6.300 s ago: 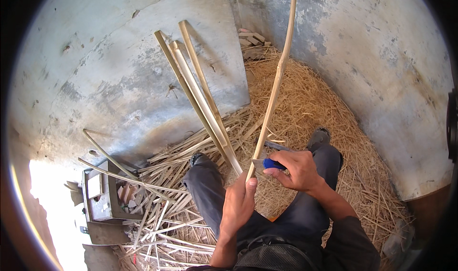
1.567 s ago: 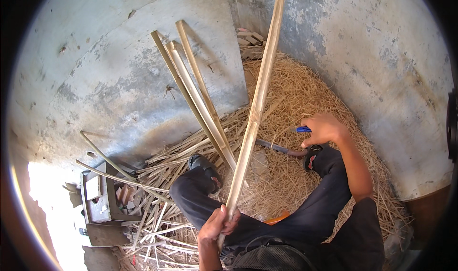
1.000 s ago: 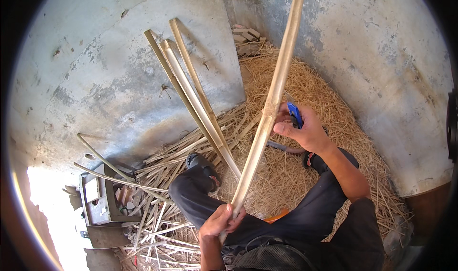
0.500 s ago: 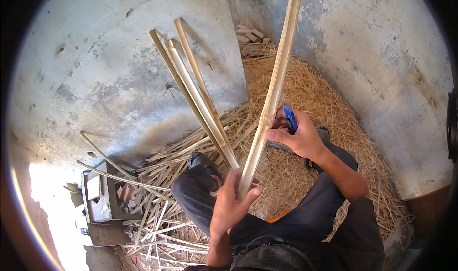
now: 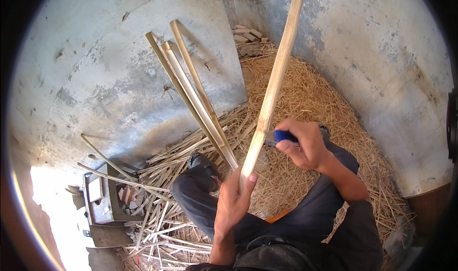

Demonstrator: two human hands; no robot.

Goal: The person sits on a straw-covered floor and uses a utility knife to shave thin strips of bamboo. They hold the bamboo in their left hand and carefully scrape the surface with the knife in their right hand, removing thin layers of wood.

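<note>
the left hand (image 5: pixel 234 199) rises from the lower edge on a steep forearm, wrapped round the lower part of a pale bamboo strip (image 5: pixel 276 87), thumb along its right side, the other fingers mostly hidden. the strip slants up and rightward between the person's legs, past the upper edge. the right forearm angles up and leftward over the right leg; the right hand (image 5: pixel 306 146) has its fingers curled tight round a blue-handled knife (image 5: pixel 285 136), its blade at the strip's right edge, beside the node.
</note>
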